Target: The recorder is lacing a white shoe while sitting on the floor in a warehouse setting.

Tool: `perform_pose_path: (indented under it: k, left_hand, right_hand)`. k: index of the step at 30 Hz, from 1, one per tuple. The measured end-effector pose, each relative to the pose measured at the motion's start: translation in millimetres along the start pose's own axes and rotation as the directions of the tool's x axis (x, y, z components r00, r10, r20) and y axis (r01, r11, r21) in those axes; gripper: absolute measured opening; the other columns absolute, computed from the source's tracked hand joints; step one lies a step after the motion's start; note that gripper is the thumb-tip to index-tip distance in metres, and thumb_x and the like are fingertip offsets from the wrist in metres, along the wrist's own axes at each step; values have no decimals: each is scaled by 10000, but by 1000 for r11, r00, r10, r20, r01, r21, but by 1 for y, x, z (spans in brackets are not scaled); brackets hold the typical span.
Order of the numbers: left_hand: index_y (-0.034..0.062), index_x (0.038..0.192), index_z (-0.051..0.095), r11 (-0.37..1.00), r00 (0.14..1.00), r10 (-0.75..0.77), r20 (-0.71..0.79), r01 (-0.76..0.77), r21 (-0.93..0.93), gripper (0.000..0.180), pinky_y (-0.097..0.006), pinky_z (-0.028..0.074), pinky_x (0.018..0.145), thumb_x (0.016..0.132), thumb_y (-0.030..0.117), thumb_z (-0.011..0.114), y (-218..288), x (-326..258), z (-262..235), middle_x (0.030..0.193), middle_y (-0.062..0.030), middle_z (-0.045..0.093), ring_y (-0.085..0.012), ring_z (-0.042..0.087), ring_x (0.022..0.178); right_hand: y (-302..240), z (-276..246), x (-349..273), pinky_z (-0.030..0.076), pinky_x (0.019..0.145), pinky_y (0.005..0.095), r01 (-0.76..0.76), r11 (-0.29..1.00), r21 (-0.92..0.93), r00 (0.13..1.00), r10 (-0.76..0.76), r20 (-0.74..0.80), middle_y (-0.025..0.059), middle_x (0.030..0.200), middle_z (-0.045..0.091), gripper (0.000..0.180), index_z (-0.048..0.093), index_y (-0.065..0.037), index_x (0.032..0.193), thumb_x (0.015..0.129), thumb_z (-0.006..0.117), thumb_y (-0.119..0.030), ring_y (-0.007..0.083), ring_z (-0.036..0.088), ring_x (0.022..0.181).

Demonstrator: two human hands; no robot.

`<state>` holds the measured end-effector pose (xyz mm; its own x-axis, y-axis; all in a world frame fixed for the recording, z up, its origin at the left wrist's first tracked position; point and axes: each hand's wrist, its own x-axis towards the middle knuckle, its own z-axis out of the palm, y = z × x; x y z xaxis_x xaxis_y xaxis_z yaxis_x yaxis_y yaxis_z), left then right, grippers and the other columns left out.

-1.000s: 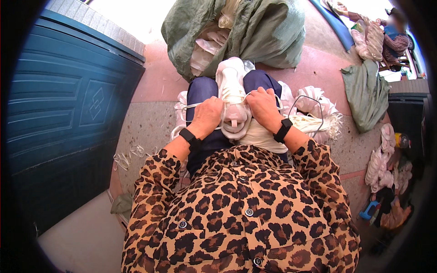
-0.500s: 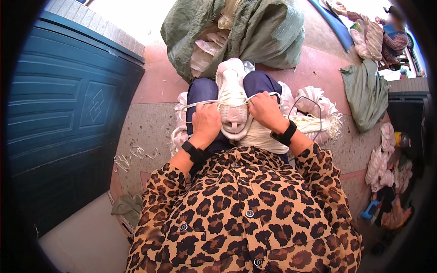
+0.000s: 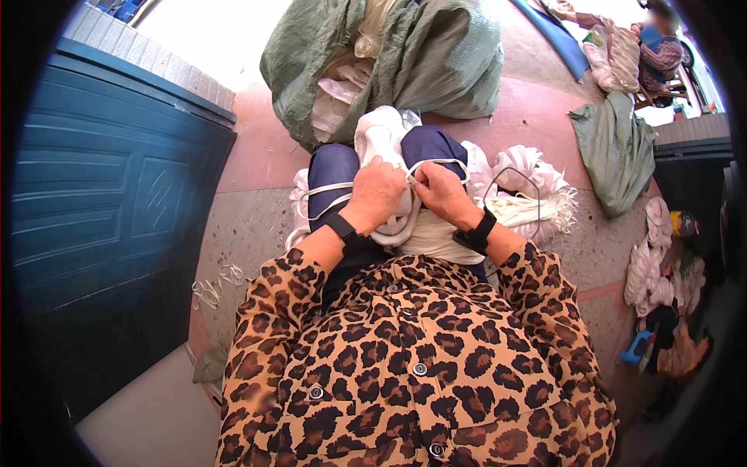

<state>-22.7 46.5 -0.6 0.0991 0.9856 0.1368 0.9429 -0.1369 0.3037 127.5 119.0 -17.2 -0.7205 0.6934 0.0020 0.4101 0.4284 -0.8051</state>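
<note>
Centre of frame: my left hand (image 3: 375,194) presses down on a white shoe (image 3: 383,140) lying on my lap, toe toward the top of the frame. My right hand (image 3: 440,193) pinches a white lace (image 3: 443,162) just beside it; the hands nearly touch. Upper centre: an open green sack (image 3: 436,54) with white items inside. Right of centre: a bundle of white laces (image 3: 529,204) on the floor (image 3: 249,226). Left: a blue door (image 3: 101,241).
</note>
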Motion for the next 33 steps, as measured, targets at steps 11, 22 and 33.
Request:
perform_pose_path:
  k: [11, 22, 33]
  left_hand:
    - [-10, 746, 531, 466, 861, -406, 308, 484, -740, 102, -235, 446, 585, 734, 45, 616, -23, 27, -14, 726, -61, 588, -141, 559, 624]
    - [-33, 930, 539, 862, 927, -199, 318, 320, -392, 355, -351, 458, 693, 679, 183, 666, -16, 60, 8, 788, -170, 611, -285, 598, 756]
    - [3, 1139, 454, 791, 908, -224, 354, 382, -478, 403, -328, 459, 670, 751, 73, 537, -71, -21, -24, 786, -138, 617, -230, 607, 720]
  right_hand:
    - [-14, 0, 14, 376, 687, 308, 400, 617, -678, 916, -288, 278, 52, 807, 541, 98, 587, -71, 740, 703, 521, -133, 192, 492, 843]
    - [-143, -140, 21, 424, 623, 244, 588, 711, -385, 345, -651, -676, 67, 809, 543, 62, 555, -10, 831, 797, 582, -55, 157, 501, 714]
    - [-78, -77, 25, 321, 411, 159, -186, 620, 762, 980, 172, 100, -45, 681, 497, 170, 538, -57, 912, 854, 544, -217, 9, 412, 530]
